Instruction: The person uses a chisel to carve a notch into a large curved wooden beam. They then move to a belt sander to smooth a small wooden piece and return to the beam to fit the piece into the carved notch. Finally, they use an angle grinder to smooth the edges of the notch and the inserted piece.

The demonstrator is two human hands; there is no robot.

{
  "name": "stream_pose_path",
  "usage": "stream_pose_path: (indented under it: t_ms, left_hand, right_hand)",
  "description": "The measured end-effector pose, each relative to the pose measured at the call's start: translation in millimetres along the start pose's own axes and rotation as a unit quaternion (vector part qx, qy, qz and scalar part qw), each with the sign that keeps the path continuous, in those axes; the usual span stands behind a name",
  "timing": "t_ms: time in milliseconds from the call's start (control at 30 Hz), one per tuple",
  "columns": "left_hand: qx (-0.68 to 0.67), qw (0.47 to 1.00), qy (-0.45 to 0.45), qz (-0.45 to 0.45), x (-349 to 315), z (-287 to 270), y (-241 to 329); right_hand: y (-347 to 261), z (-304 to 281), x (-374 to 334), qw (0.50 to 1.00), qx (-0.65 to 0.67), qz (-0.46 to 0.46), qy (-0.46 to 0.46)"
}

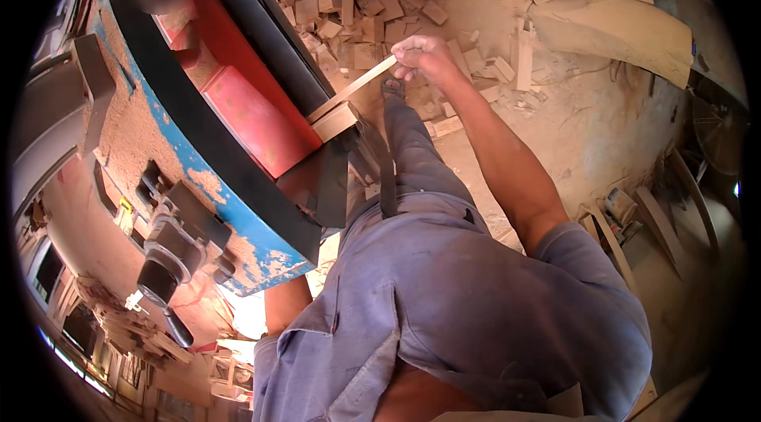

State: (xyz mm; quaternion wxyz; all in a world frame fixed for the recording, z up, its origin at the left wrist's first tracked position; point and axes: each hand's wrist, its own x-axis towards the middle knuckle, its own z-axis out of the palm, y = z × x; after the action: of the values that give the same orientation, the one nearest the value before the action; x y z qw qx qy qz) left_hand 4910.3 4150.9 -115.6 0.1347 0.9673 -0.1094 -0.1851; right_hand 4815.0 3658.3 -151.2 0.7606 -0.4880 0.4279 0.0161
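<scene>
My right hand (426, 60) pinches the far end of a thin wooden strip (357, 87) between thumb and fingers. The strip slants down to the left, and its lower end meets a dark part of a blue and red machine (194, 133), which looks like a band saw. Just beneath that end, a short wooden block (336, 122) juts from the machine's edge. My left forearm (287, 305) passes behind the blue frame, so the left hand is hidden.
Wood offcuts (372, 6) lie heaped on the dusty floor ahead. Long curved boards (610, 30) are stacked at the far right, with more pieces (662, 224) leaning below. A black crank handle (179, 327) sticks out from the machine's near side.
</scene>
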Motion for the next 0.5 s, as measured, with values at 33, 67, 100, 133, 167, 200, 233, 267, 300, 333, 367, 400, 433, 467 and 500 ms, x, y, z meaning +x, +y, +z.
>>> stream_pose_path:
  t_ms: [33, 67, 100, 133, 167, 200, 233, 267, 300, 333, 367, 400, 433, 467, 500]
  left_hand:
    - [0.0, 1.0, -0.001, 0.001, 0.7, -1.1, 0.0]
    - [0.0, 1.0, -0.002, 0.001, 0.3, -1.6, 0.0]
    - [0.001, 1.0, -0.003, 0.001, -0.4, -2.7, 0.0]
    - [-0.001, 1.0, -0.003, 0.001, -0.4, -2.2, 0.3]
    - [-0.001, 1.0, -0.002, 0.001, -1.3, -2.5, 0.3]
    - [-0.002, 1.0, -0.001, 0.0, -1.6, -1.9, -0.4]
    - [-0.001, 1.0, -0.001, -0.002, -3.4, -0.7, 0.1]
    - [-0.002, 1.0, 0.001, -0.003, -3.5, -0.1, 0.5]
    - [-0.001, 1.0, 0.005, -0.005, -3.3, 0.8, 0.1]
    - [-0.001, 1.0, 0.004, -0.001, -1.2, 0.9, 0.9]
    - [-0.001, 1.0, 0.004, 0.001, 1.2, 1.4, 1.5]
    - [0.0, 1.0, 0.004, 0.003, 7.6, 3.1, 2.6]
    - [0.0, 1.0, 0.003, 0.006, 7.9, 5.4, 3.5]
    - [0.0, 1.0, 0.007, 0.004, 9.9, 5.1, 2.7]
    - [0.0, 1.0, 0.01, 0.002, 7.0, 6.0, 2.5]
  right_hand:
    - [-0.5, -0.2, 0.1, 1.0, -0.005, 0.006, 0.003]
    - [-0.7, 0.1, 0.4, 1.0, -0.003, 0.007, 0.007]
    - [-0.5, 0.5, 0.3, 1.0, -0.001, 0.009, 0.011]
    - [-1.3, 1.0, -0.1, 1.0, -0.001, 0.011, 0.014]
    - [-1.9, 1.8, -0.3, 1.0, 0.0, 0.009, 0.014]
    - [-2.3, 2.8, -0.5, 1.0, 0.0, 0.008, 0.012]
    - [-3.5, 3.3, -0.3, 1.0, -0.001, 0.006, 0.01]
    - [-4.6, 4.1, 0.2, 1.0, 0.0, 0.005, 0.008]
    - [-5.6, 5.3, 0.8, 1.0, -0.001, 0.004, 0.004]
    - [-6.7, 5.4, 0.0, 1.0, 0.0, 0.003, 0.004]
    - [-7.3, 4.6, -0.3, 1.0, -0.004, 0.004, 0.009]
    - [-7.7, 3.4, 0.0, 1.0, -0.007, 0.005, 0.013]
    - [-7.9, 2.1, -0.9, 1.0, -0.01, 0.007, 0.018]
    - [-9.6, 4.8, -1.3, 1.0, -0.008, 0.003, 0.015]
    - [-11.6, 7.3, -2.3, 1.0, -0.006, -0.001, 0.012]
